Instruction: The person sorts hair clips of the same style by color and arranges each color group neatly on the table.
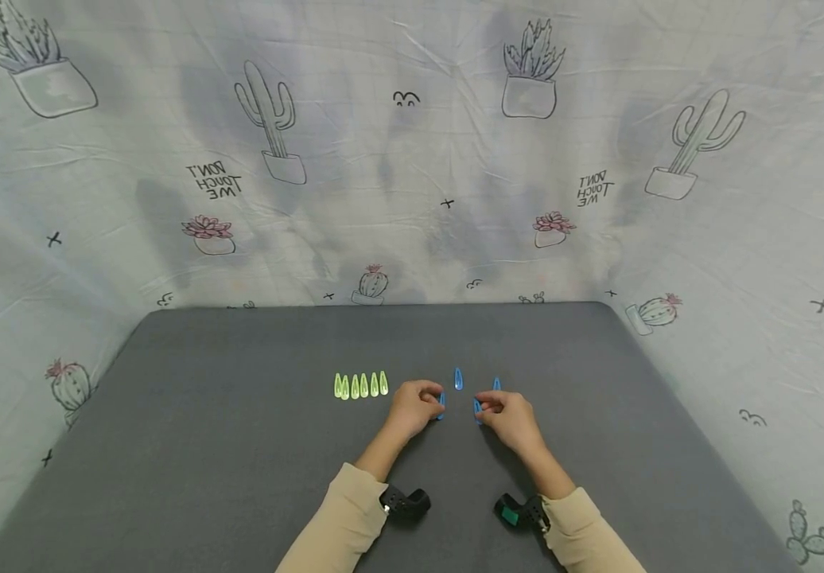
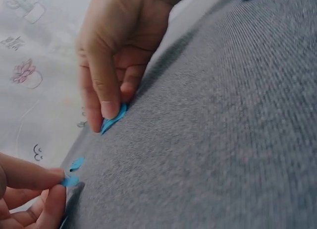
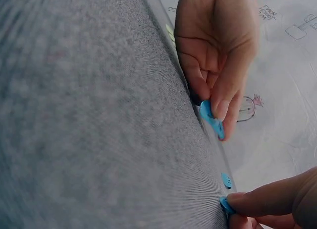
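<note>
Near the middle of the grey table, my left hand (image 1: 412,411) pinches a blue snap hair clip (image 1: 442,404) between thumb and fingers. Opposite it, my right hand (image 1: 511,419) pinches another blue snap hair clip (image 1: 477,409). The right wrist view shows the left hand's clip (image 3: 213,120) tilted in its fingertips, close to the cloth. Between and beyond the hands lies a loose blue clip (image 1: 458,379). A further blue clip (image 1: 496,383) is partly hidden behind the right hand. Left of the left hand, several yellow-green snap clips (image 1: 355,387) lie in a row.
A grey cloth-covered table (image 1: 240,446) stretches around the hands. A pale curtain (image 1: 383,159) printed with cacti hangs behind and along both sides. Black bands with devices, the left one (image 1: 406,504) and the right one (image 1: 519,512), sit at the wrists.
</note>
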`<state>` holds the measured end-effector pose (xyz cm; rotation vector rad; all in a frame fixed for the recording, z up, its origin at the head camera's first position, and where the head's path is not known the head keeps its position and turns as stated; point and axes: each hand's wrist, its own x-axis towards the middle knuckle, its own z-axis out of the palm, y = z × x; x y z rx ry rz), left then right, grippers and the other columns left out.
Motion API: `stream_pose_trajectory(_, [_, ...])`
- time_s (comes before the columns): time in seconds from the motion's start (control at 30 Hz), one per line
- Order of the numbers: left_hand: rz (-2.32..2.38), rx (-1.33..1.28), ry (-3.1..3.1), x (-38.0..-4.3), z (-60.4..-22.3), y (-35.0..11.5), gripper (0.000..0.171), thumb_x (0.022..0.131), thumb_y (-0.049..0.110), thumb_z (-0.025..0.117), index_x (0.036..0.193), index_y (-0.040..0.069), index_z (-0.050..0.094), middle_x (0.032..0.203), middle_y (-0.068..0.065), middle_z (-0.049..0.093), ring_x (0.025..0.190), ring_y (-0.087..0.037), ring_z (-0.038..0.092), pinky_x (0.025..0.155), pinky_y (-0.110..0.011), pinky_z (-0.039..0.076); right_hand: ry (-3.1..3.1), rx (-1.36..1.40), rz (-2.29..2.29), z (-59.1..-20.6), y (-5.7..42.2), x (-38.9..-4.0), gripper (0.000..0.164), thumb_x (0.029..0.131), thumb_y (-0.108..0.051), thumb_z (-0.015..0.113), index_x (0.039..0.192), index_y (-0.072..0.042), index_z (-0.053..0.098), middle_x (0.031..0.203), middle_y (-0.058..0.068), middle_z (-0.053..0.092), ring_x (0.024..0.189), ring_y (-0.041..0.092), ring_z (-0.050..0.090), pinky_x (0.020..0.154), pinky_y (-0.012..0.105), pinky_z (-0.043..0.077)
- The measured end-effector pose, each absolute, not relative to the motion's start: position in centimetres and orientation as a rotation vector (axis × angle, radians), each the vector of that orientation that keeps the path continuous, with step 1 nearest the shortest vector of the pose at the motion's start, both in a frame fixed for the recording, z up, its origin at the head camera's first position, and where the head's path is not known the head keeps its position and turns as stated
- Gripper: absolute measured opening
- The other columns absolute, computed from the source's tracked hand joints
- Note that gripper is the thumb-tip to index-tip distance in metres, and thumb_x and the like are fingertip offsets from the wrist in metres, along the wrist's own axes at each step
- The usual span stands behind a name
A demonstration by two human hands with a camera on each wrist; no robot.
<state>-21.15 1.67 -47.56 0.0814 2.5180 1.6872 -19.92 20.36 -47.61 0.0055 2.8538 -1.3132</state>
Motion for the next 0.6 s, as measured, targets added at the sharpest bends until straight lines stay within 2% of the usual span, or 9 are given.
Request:
stream_pose_trajectory(0.27, [1.946,0.061,2.11,-21.0,-47.6,0.2,0.036,0.083,-0.001,0.067,0.118,-0.004,0.062,0.082,-0.01,0.064,0.072,-0.011,0.06,0.074,-0.031,0.054,2.834,0.002,-1.332,-47.6,20.6,-19.8,0.027,0.079,-0.001,0.072,0.105,-0.002,0.072,0.082,0.003,0.068,0.072,0.011,0.061,0.06,0.023,0.045])
stream_pose_trajectory(0.6, [1.932,0.061,2.125,-20.1,-47.0,-4.1,0.037,0.085,0.001,0.066,0.121,-0.004,0.059,0.084,-0.008,0.063,0.074,-0.012,0.061,0.075,-0.033,0.054,2.811,0.0,-1.361,-47.5,20.4,-19.8,0.027,0.078,-0.001,0.072,0.105,-0.001,0.072,0.082,0.003,0.068,0.073,0.01,0.06,0.06,0.021,0.045])
